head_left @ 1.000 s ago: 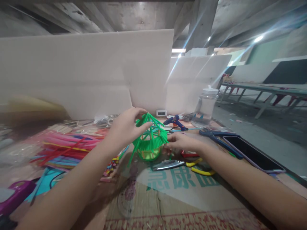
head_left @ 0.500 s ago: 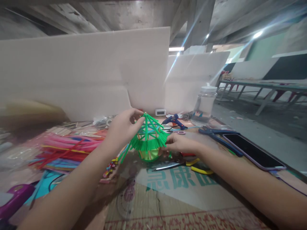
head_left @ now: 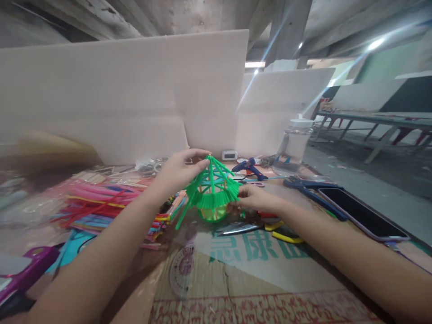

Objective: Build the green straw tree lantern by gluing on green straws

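Observation:
A small cone-roofed model (head_left: 213, 186) stands on the work surface in front of me. Green fuzzy-looking strips form its open roof frame, with a dense green fringe round the rim and a round yellow-green base below. My left hand (head_left: 180, 171) pinches the roof's peak between thumb and fingers. At the right edge of the fringe, my right hand (head_left: 254, 199) is closed, its fingertips against the rim and partly hidden by it. One loose-ended green strip (head_left: 182, 217) hangs out past the rim at the lower left.
Bundled coloured strips (head_left: 97, 202) lie left, beside a purple-handled tool (head_left: 37, 265). A blue glue gun (head_left: 251, 168), a small white clock (head_left: 229, 155) and a water bottle (head_left: 293, 146) stand behind. Yellow-handled pliers (head_left: 286, 237), blue-handled cutters (head_left: 313, 193) and a phone (head_left: 364, 213) lie right.
The view has shifted slightly, so everything sits a little further right. Both hands keep their places on the model, which seems turned or tilted slightly.

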The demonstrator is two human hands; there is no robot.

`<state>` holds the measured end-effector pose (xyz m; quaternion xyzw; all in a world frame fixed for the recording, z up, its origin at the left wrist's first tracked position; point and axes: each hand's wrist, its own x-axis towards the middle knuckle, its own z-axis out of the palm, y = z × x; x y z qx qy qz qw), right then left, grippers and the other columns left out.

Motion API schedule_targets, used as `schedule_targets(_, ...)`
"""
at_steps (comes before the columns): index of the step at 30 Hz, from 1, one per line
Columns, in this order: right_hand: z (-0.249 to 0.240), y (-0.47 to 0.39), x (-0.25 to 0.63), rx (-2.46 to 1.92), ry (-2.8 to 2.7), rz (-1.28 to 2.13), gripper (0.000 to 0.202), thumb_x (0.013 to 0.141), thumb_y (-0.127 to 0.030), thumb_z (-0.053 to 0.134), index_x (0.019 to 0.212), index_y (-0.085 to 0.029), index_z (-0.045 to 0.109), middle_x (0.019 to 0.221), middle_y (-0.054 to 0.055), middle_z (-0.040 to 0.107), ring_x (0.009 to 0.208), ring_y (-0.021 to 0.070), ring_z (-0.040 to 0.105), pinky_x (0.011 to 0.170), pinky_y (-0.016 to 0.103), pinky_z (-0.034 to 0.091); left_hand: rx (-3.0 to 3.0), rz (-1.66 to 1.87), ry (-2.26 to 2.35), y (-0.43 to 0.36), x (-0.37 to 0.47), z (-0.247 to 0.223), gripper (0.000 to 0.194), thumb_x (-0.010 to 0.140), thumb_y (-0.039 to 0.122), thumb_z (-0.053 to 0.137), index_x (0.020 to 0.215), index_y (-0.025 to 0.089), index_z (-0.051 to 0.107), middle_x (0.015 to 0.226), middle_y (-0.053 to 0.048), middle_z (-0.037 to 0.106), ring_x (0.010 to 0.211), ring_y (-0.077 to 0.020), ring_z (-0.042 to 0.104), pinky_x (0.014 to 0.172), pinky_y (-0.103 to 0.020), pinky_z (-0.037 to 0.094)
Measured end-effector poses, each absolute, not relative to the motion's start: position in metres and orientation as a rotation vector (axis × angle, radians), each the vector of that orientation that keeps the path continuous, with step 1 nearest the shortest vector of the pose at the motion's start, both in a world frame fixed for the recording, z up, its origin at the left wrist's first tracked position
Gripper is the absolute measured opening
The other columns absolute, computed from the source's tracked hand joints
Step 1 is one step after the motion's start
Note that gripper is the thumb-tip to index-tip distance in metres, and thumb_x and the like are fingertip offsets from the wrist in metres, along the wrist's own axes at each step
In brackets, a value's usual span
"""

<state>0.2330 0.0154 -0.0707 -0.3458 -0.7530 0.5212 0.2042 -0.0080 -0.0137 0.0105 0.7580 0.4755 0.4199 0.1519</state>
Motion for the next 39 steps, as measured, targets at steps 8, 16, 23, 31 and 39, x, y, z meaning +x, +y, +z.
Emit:
schedule_targets(8,-0.066,0.012,0.232,-1.034,-2.085,1.426,0.031,0.072,-0.045,0.072,0.077,-0.015,0.071,0.074,0.002,0.073,0.068,0.0171,0.066,0.065,0.027,0.05,2.299,1.198,1.454,-0.02,-0.003,0.014,0.039,0.084,0.044,0.063,0.113,0.019,0.07,0.112,-0.005,0.073,0.102,-0.0222,0.067,0.093,-0.034,0.05)
schedule_targets(16,-0.072,0.017,0.234,-1.002,-2.059,1.446,0.033,0.073,-0.047,0.073,0.081,-0.015,0.071,0.079,0.003,0.074,0.071,0.017,0.067,0.069,0.029,0.052,2.183,1.202,1.377,-0.015,-0.005,0.011,0.038,0.085,0.043,0.064,0.114,0.019,0.07,0.113,-0.005,0.074,0.103,-0.0207,0.067,0.089,-0.03,0.052)
schedule_targets(23,-0.073,0.017,0.235,-1.01,-2.066,1.459,0.035,0.074,-0.05,0.073,0.081,-0.016,0.071,0.08,0.004,0.074,0.071,0.0176,0.068,0.07,0.031,0.053,2.179,1.206,1.359,-0.013,-0.005,0.009,0.038,0.085,0.044,0.064,0.116,0.021,0.07,0.115,-0.005,0.073,0.1,-0.0211,0.067,0.091,-0.033,0.052)
schedule_targets(31,-0.076,0.025,0.239,-1.034,-2.066,1.371,0.043,0.073,-0.057,0.071,0.082,-0.015,0.07,0.08,0.004,0.074,0.07,0.0186,0.068,0.069,0.03,0.053,2.245,1.167,1.345,-0.013,-0.012,0.013,0.037,0.09,0.042,0.057,0.117,0.02,0.069,0.119,-0.005,0.072,0.111,-0.0228,0.064,0.095,-0.033,0.05)
schedule_targets(39,-0.076,0.031,0.245,-1.047,-2.124,1.308,0.037,0.077,-0.052,0.069,0.082,-0.015,0.071,0.074,0.003,0.072,0.066,0.016,0.066,0.063,0.026,0.05,2.298,1.18,1.55,-0.022,-0.028,0.03,0.035,0.089,0.048,0.054,0.099,0.021,0.074,0.095,-0.003,0.076,0.086,-0.0208,0.066,0.078,-0.029,0.048)
